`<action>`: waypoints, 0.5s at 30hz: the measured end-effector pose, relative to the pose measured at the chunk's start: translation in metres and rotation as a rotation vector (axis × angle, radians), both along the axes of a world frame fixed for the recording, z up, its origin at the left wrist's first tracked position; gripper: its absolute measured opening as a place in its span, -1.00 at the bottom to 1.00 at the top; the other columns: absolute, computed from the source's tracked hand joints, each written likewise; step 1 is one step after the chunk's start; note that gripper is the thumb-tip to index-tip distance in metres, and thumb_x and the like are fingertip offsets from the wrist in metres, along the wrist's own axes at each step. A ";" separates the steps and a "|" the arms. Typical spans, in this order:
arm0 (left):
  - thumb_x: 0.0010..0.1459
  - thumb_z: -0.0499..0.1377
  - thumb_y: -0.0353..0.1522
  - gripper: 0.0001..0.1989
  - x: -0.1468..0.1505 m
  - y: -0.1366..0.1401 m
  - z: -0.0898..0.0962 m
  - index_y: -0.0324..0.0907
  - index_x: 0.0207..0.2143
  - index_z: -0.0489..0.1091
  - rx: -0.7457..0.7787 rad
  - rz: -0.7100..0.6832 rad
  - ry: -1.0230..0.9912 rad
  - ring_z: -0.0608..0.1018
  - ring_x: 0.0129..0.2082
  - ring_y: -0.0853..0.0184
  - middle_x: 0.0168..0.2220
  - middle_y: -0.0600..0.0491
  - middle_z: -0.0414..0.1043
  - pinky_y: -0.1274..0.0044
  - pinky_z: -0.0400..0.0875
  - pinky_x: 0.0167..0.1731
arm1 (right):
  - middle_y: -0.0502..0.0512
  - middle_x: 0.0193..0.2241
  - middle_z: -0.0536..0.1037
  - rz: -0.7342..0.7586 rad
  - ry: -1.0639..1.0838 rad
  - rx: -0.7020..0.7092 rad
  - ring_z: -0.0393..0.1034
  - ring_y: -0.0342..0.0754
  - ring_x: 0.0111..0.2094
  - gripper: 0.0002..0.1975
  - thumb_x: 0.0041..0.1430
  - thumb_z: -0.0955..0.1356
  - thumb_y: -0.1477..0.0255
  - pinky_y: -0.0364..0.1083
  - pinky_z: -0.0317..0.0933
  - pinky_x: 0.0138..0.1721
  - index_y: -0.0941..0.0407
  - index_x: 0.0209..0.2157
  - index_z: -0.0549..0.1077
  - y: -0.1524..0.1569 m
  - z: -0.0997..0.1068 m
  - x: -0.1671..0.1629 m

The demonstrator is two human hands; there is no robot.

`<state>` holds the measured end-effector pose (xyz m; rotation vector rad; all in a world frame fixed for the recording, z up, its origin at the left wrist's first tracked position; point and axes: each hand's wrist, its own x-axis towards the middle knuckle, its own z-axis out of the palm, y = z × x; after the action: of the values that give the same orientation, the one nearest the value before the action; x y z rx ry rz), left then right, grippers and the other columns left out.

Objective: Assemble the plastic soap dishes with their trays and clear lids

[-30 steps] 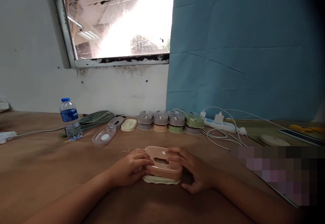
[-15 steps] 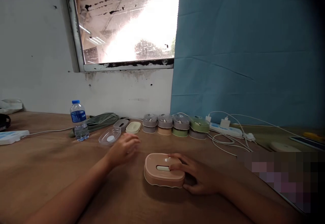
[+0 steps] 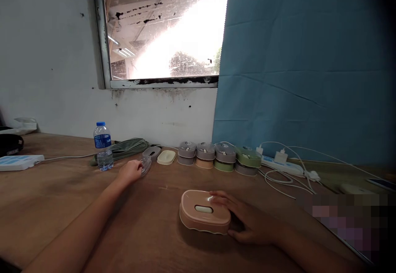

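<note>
A pink oval box with a white strip in the slot of its lid stands on the table in front of me. My right hand grips its right end, fingers on top and thumb low at the side. Farther off to the left, my left hand is closed on a clear plastic lid, which looks tilted and is partly hidden by the fingers. Just behind that lid lie a grey slotted lid and a cream oval piece.
Several stacked oval boxes in grey, pink and green line the back. A water bottle stands at the left before a grey-green cloth bundle. Power strips and loose white cables lie at the right.
My left hand has moved left to the clear lid and closed on it; the lid now looks tilted. My right hand stays on the pink box. The view has shifted slightly.
</note>
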<state>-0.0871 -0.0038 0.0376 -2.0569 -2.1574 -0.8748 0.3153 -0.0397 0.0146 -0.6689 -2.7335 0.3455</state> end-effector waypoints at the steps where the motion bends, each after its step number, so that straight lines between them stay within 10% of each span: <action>1: 0.00 0.03 -0.42 -0.83 0.000 0.001 0.001 -0.20 -0.46 0.42 0.056 -0.004 -0.053 0.48 -0.24 0.16 -0.33 -0.08 0.45 0.41 0.30 -0.20 | 0.22 0.18 0.04 0.001 0.003 0.008 0.01 0.11 0.17 -0.28 -0.07 0.32 0.48 0.06 0.04 0.10 0.05 0.17 0.04 0.000 0.000 0.001; 8: 0.20 -0.20 -0.29 -0.69 0.039 0.000 0.003 -0.26 -0.23 0.25 0.316 -0.088 -0.516 0.51 -0.26 0.26 -0.27 -0.08 0.36 0.38 0.39 -0.22 | 0.25 0.19 0.04 -0.018 0.119 0.198 -0.02 0.18 0.17 -0.18 -0.06 0.33 0.35 0.14 0.02 0.09 0.08 0.20 -0.12 -0.001 0.001 0.003; 15: 0.09 0.14 -0.28 -0.79 0.117 -0.040 -0.004 -0.24 -0.29 0.32 -0.132 -0.664 -1.532 0.52 -0.46 0.37 -0.52 0.14 0.31 0.45 0.44 -0.32 | 0.15 0.22 -0.07 -0.177 0.299 0.431 -0.07 0.17 0.18 -0.31 0.00 0.29 0.44 0.12 0.04 0.08 -0.01 0.16 -0.05 -0.023 0.001 -0.017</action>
<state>0.0295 -0.0441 0.0340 -2.4651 -1.6076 -3.2483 0.2979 -0.0630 0.0160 -0.6674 -2.3326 -0.1705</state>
